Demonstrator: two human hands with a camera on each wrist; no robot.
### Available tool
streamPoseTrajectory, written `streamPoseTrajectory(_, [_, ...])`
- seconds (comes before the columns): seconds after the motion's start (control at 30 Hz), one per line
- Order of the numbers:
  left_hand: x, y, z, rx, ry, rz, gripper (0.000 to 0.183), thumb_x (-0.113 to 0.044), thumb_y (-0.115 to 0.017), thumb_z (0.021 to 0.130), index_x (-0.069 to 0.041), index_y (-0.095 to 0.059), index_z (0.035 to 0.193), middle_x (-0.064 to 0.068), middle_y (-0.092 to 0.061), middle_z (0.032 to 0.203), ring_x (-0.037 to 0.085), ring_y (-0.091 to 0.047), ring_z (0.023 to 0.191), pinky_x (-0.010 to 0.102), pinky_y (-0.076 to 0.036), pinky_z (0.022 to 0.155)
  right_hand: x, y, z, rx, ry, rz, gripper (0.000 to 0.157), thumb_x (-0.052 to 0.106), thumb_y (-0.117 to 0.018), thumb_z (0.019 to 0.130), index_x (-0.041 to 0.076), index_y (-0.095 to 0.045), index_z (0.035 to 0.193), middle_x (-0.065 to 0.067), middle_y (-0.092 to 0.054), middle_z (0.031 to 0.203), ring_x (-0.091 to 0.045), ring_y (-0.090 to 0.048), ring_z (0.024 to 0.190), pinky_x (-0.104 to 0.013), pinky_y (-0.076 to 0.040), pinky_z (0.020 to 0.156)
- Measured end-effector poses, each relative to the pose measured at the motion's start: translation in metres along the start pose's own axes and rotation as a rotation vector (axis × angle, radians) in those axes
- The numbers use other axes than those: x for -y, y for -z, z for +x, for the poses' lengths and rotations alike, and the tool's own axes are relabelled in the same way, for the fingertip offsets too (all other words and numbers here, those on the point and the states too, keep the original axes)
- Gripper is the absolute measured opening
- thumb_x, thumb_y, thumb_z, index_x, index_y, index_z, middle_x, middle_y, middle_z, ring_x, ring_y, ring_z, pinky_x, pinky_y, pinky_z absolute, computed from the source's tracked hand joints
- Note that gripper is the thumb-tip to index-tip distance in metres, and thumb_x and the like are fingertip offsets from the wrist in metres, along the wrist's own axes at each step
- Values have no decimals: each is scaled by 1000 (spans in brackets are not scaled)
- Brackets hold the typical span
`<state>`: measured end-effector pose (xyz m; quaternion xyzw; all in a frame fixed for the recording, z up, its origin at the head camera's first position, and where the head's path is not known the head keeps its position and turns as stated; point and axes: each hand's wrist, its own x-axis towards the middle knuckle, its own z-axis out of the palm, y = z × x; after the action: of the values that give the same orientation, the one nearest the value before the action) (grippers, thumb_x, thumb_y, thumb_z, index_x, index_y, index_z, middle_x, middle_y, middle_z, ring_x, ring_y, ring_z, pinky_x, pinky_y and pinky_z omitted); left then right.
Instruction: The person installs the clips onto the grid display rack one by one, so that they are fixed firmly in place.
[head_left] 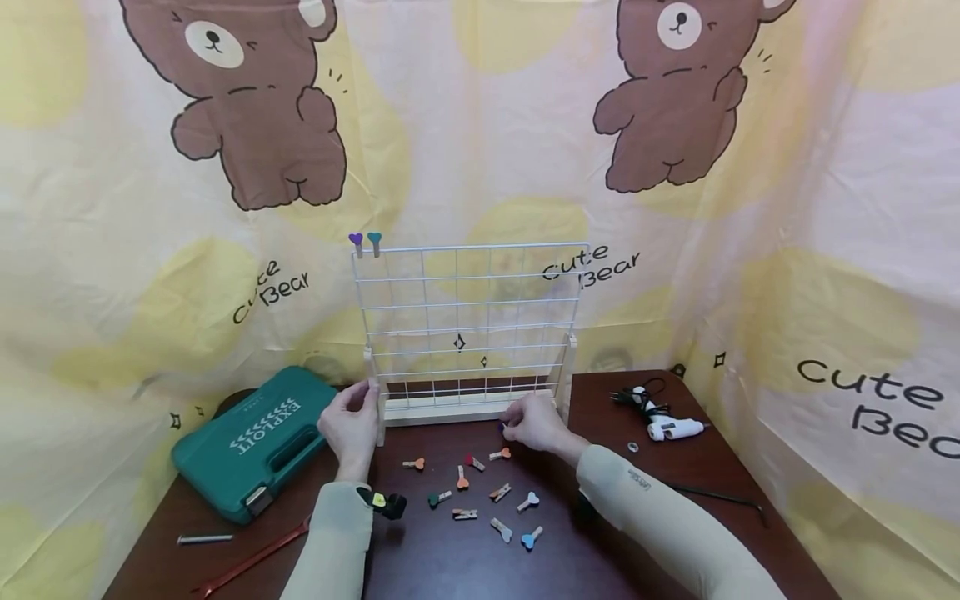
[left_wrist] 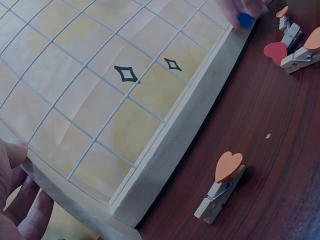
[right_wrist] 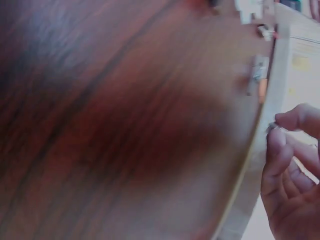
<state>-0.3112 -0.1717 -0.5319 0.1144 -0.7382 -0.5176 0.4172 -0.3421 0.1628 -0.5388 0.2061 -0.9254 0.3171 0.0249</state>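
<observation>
A white wire grid (head_left: 457, 321) stands upright in a wooden stand (head_left: 442, 414). My left hand (head_left: 351, 423) holds the stand's left side post, thumb in front and fingers behind it in the left wrist view. Low at the stand's right end, my right hand (head_left: 538, 423) pinches a small clothespin (left_wrist: 245, 20) with a blue head, mostly hidden by the fingers. A purple heart clothespin (head_left: 356, 240) and a teal heart clothespin (head_left: 375, 239) are clipped on the grid's top wire at the left. Several heart clothespins lie on the table before the stand, among them an orange one (left_wrist: 229, 167).
A green tool case (head_left: 255, 442) lies at the left, with a red wrench (head_left: 255, 558) and a metal rod (head_left: 205, 539) before it. To the right are a white glue gun (head_left: 675, 428) with its cord and a dark bent rod (head_left: 720, 496). A bear-print curtain (head_left: 480, 125) hangs behind.
</observation>
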Motion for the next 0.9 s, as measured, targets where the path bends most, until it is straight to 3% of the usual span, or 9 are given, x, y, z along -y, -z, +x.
streamPoseTrajectory(0.13, [-1,1,0,-1,2,-8,19,-24,-89,89,-9,-85,101,8,-82,97,24,-72,87,33,-44,78,13,14,-2,19,44,61,14,11,-84,85,13,-86,100,8,-79,89,-7,-67,76,-28,-55,67])
streamPoseTrajectory(0.3, [-2,2,0,-6,5,-16,19,-25,-89,88,-10,-86,100,8,-81,96,26,-72,86,33,-44,78,47,39,-1,-4,52,176,13,11,-83,87,19,-85,96,9,-78,85,-12,-65,69,-28,-52,61])
streamPoseTrajectory(0.47, [-1,1,0,-12,6,-9,18,-23,-89,88,-10,-86,100,9,-82,96,27,-72,88,34,-43,80,91,70,9,25,130,304,12,13,-79,94,11,-84,105,3,-81,95,-11,-72,80,-27,-56,70])
streamPoseTrajectory(0.6, [-1,0,0,-14,3,-13,17,-21,-90,87,-10,-86,100,9,-82,95,29,-72,87,37,-44,80,139,107,28,22,215,316,16,17,-77,98,10,-82,111,2,-80,96,-15,-72,77,-31,-58,67])
streamPoseTrajectory(0.73, [-1,0,0,-16,-2,-30,17,-19,-90,87,-8,-85,99,11,-81,95,32,-73,89,42,-45,81,189,142,57,-74,342,247,20,18,-76,99,9,-80,116,2,-81,99,-17,-72,73,-28,-55,64])
streamPoseTrajectory(0.9, [-1,1,0,-13,-6,-41,18,-20,-90,88,-8,-85,100,11,-81,95,30,-73,88,36,-45,79,240,170,93,-174,401,251,19,17,-76,100,8,-81,116,0,-82,99,-19,-69,70,-27,-50,56])
